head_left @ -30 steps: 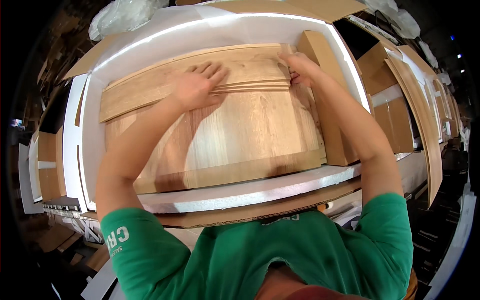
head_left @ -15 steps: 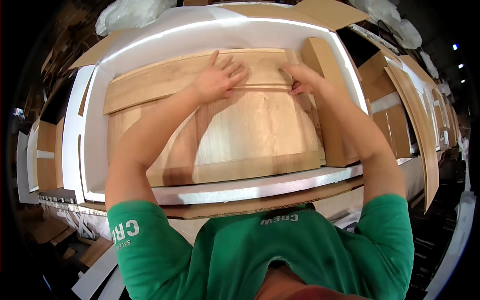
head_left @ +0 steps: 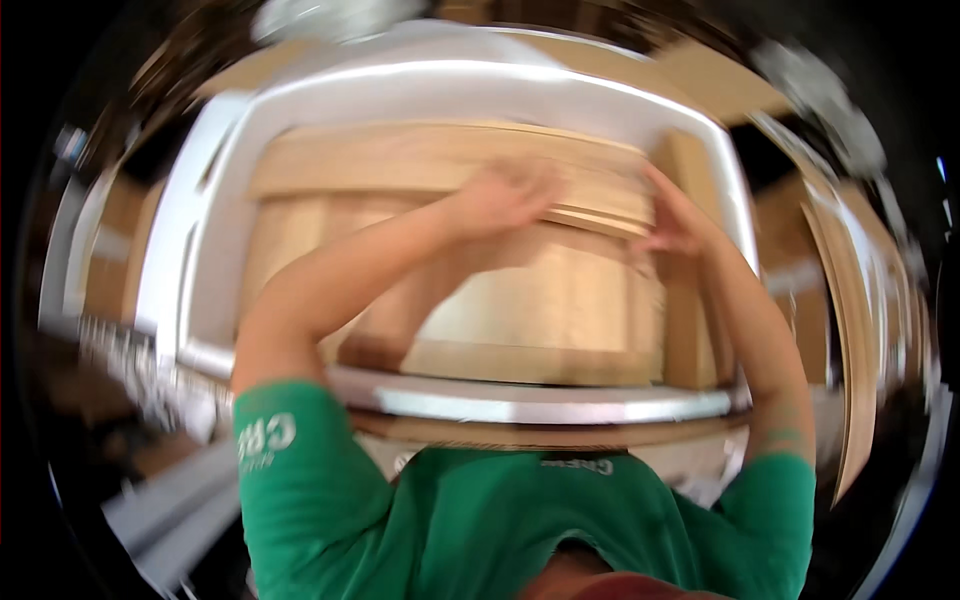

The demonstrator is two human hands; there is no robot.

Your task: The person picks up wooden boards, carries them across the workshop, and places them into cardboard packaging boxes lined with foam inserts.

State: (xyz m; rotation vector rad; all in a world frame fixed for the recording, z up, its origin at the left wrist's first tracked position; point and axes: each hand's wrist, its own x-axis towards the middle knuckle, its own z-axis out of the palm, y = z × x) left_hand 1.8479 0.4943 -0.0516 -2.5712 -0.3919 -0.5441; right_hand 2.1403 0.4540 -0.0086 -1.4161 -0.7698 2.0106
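Note:
A light wooden cabinet door panel [head_left: 540, 300] lies flat on a white worktable [head_left: 560, 405]. My left hand [head_left: 505, 195] rests palm down on the panel's far moulded rail [head_left: 400, 165]. At the right end of that rail, my right hand [head_left: 672, 218] presses against the far right corner with fingers spread. The picture is motion-blurred, so finger detail is unclear. Both green-sleeved arms reach forward over the panel.
A narrow wooden piece [head_left: 690, 320] lies along the panel's right side. More wooden panels stand at the right [head_left: 850, 330] and at the left [head_left: 110, 240]. Bagged bundles [head_left: 330, 18] sit beyond the table's far edge.
My left hand has slid right along the far rail toward my right hand. The view has swung and blurred as my head moved.

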